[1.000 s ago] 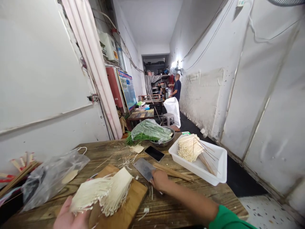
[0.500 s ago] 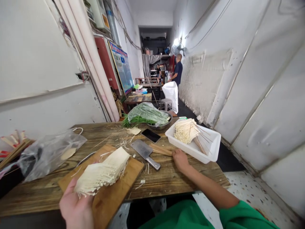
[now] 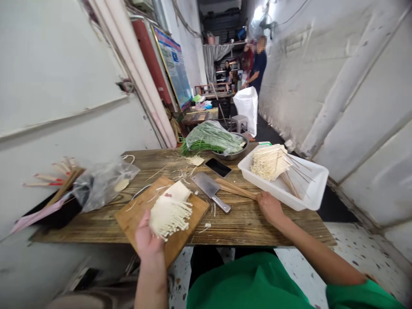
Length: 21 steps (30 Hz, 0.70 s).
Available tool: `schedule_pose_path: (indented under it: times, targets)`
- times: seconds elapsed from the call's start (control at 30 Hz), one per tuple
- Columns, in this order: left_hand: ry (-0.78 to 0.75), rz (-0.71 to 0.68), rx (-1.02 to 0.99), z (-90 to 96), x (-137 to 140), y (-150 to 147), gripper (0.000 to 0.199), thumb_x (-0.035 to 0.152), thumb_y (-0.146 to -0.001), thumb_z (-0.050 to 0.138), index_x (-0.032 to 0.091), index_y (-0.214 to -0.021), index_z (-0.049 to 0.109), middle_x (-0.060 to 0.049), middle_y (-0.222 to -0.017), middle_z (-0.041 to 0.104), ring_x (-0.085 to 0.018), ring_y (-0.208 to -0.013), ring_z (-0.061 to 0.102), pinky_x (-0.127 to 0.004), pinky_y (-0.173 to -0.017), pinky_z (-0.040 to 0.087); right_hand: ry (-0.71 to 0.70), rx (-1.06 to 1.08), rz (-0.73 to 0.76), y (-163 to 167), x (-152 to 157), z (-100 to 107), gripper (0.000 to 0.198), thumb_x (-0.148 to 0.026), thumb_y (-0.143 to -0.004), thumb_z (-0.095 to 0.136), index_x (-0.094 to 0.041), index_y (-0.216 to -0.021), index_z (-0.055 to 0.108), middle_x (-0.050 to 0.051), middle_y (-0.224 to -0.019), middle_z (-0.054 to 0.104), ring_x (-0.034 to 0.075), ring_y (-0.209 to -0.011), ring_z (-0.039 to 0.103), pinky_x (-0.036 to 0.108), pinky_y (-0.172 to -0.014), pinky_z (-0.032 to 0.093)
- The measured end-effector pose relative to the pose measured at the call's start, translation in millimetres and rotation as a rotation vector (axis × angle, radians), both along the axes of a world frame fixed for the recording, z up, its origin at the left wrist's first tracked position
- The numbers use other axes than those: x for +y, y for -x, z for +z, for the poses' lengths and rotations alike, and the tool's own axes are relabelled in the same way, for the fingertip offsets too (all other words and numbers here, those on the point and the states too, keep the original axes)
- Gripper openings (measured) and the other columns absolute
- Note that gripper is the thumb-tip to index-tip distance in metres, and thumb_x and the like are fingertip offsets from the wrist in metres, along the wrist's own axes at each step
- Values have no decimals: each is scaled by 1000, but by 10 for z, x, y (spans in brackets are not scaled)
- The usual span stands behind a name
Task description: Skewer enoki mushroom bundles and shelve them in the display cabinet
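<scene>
A flat, fanned bunch of enoki mushrooms is in my left hand, gripped at its left side with the thumb on top. It is held over the wooden cutting board, and another pale enoki piece lies just behind it. My right hand has its fingers closed around the near ends of a bundle of thin bamboo skewers on the table. Between the board and the skewers lies a cleaver, its blade partly under or against the skewer tips; I cannot tell which.
A white plastic tray at right holds skewered enoki. Behind are a phone and a metal bowl with bagged green chives. Left stand a plastic bag and a black box of sticks. People stand far back.
The view has shifted, so the table appears higher and further right. My left hand has turned the enoki bunch, which now shows apart from the piece behind. My right hand stays at the skewers.
</scene>
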State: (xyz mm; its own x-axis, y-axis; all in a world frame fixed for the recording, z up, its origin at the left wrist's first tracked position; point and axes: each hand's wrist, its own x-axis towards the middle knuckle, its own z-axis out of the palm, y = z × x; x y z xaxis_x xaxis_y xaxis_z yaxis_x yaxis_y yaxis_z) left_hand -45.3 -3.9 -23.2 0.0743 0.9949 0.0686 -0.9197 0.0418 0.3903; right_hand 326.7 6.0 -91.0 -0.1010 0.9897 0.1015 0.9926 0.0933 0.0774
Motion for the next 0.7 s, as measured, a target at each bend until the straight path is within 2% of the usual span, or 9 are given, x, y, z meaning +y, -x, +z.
schedule_pose_path:
  times: [0.1,0.23,0.47,0.7]
  targets:
    - [5,-16,24,7,-10,-177,50,25,-91,20,14,-138,33,-13,-121,58,-24,-117,49,-47,-105,27,-21,-50,33,-125,-16,-93,19,-3,-84,41,-8,-87,58,14,-88,57,24,-85,54,31,-69,42]
    - [-3,-101,36,-71,-14,-271,49,27,-92,24,16,-139,30,-12,-128,53,-24,-120,45,-46,-107,23,-18,-123,61,-224,-40,-181,19,-2,-83,39,-9,-87,56,14,-87,57,23,-81,55,31,-68,42]
    - [36,-165,62,-177,67,-320,51,23,-91,27,16,-141,25,-12,-130,50,-23,-121,44,-43,-108,23,55,-135,60,-139,3,-127,22,-1,-84,36,-10,-84,56,13,-83,58,22,-78,57,29,-62,41]
    - [68,-181,48,-170,67,-375,51,20,-91,28,16,-141,25,-14,-129,51,-25,-120,45,-45,-107,24,5,-116,52,-183,-19,-173,20,1,-82,38,-12,-80,54,12,-83,57,19,-76,56,27,-62,41]
